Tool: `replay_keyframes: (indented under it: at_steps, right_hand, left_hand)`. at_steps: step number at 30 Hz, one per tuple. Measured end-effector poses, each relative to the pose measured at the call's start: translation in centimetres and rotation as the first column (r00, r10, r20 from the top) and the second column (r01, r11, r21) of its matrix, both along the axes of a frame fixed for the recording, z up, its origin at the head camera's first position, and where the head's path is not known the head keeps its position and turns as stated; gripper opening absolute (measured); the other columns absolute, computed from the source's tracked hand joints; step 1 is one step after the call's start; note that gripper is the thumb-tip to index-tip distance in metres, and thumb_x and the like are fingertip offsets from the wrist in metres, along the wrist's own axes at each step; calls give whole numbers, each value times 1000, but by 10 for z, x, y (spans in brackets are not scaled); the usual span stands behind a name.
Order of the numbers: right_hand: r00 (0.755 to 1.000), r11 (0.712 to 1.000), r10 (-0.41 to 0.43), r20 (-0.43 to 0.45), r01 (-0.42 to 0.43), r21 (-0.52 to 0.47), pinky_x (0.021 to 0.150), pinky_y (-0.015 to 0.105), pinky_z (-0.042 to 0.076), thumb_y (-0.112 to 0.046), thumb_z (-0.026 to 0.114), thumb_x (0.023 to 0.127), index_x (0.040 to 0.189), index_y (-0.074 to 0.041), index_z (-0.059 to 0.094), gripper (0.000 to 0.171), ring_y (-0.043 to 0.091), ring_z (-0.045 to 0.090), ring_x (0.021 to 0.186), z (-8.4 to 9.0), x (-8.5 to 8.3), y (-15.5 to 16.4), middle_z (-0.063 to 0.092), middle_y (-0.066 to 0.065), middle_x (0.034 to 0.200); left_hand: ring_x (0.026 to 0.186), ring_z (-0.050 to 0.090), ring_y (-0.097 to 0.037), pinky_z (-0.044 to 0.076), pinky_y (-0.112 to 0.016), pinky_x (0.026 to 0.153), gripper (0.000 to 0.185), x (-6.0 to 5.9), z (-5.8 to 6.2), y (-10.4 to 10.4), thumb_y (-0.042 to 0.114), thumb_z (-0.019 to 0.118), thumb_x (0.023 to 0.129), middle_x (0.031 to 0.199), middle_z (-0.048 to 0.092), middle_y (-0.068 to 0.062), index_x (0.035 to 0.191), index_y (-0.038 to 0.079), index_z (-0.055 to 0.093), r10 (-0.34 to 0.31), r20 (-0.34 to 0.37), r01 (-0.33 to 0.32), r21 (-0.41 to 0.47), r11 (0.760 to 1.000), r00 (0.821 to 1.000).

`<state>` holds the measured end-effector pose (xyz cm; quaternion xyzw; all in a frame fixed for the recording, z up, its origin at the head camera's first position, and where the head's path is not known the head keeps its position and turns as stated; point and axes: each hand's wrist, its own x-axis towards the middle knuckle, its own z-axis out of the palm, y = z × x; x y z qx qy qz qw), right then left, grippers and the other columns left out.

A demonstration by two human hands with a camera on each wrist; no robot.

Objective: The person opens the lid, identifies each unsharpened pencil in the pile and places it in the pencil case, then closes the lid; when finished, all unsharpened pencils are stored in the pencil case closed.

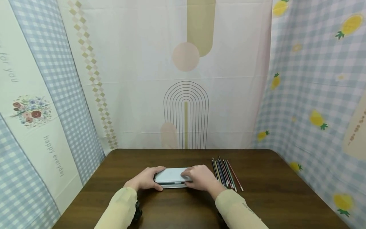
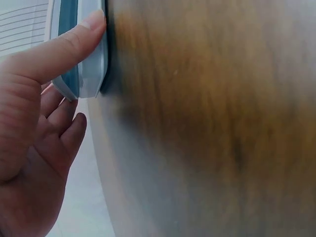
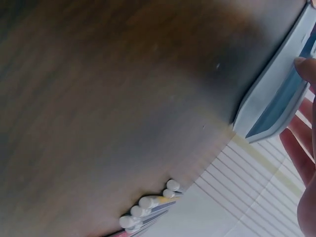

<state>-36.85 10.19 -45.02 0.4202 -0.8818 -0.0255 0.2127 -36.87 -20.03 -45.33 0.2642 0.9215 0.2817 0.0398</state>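
While it lies flat on the brown table [image 1: 266,197], a pale case [image 1: 171,175] is gripped at both ends, the left hand [image 1: 147,179] and right hand [image 1: 201,177] curled around it; pencils [image 1: 226,173] are laid just right of the right hand.

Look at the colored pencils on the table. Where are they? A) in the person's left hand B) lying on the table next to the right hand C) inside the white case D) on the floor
B: the colored pencils lie in a bunch on the table just beside the right hand, which rests on the closed case.
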Motion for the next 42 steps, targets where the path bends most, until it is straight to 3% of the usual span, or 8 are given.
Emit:
replay_keyframes:
  at_steps: [3,6,12,19,22,31,35,42]
  right_hand:
    - [994,998,-42,101,47,-49,85,32,62,-39,85,92,126,-24,80,37,11,74,110,-2,2,6,77,-7,125]
    - [966,984,-95,243,128,-125,97,40,60,-38,87,90,139,-21,73,54,19,70,123,-3,3,13,72,-1,138]
    - [837,888,-163,522,355,-293,112,55,49,-26,95,84,162,-14,48,92,34,55,142,1,2,21,54,13,159]
    - [737,776,-198,647,521,-355,91,53,59,-12,98,77,162,-1,43,102,30,71,97,4,1,19,72,22,129]
    - [701,739,-204,684,568,-362,92,53,59,-9,97,76,156,4,47,95,33,71,102,2,3,18,73,22,122]
    - [657,661,-180,732,632,-404,89,47,60,-3,98,70,126,9,63,68,29,74,96,2,3,21,78,15,100]
    - [645,646,-193,739,651,-399,89,47,59,-5,100,69,118,7,66,61,26,73,95,1,2,22,78,13,100]
    - [642,651,-154,751,638,-411,90,47,60,-2,97,71,127,10,67,64,29,75,98,1,4,23,79,17,103]
  left_hand:
    - [145,49,-42,40,-62,117,87,2,0,-5,26,95,83,159,52,-21,156,1,53,-16,11,16,12,1000,1000]
    - [142,53,-39,42,-61,115,82,2,2,-9,29,92,87,157,55,-18,155,3,55,-18,15,17,30,999,1000]
    - [137,59,-35,47,-59,112,68,0,9,-18,28,88,92,148,64,-14,150,6,62,14,43,-19,114,993,999]
    - [131,64,-38,49,-59,110,34,2,9,-27,21,87,92,132,73,-10,122,11,78,89,61,-101,239,966,994]
    - [120,70,-31,53,-55,107,25,2,6,-29,17,88,91,121,75,-6,114,12,78,127,64,-140,288,947,990]
    - [96,75,-20,58,-30,87,19,-2,2,-29,8,88,88,104,78,-6,97,5,73,159,-6,-144,396,907,987]
    - [93,75,-17,57,-29,86,19,-2,1,-26,9,88,88,104,78,-5,88,8,69,218,-28,-190,393,900,976]
    - [85,70,-13,56,-32,81,13,-2,-1,-20,15,87,90,89,76,3,85,13,75,346,-48,-300,394,869,937]
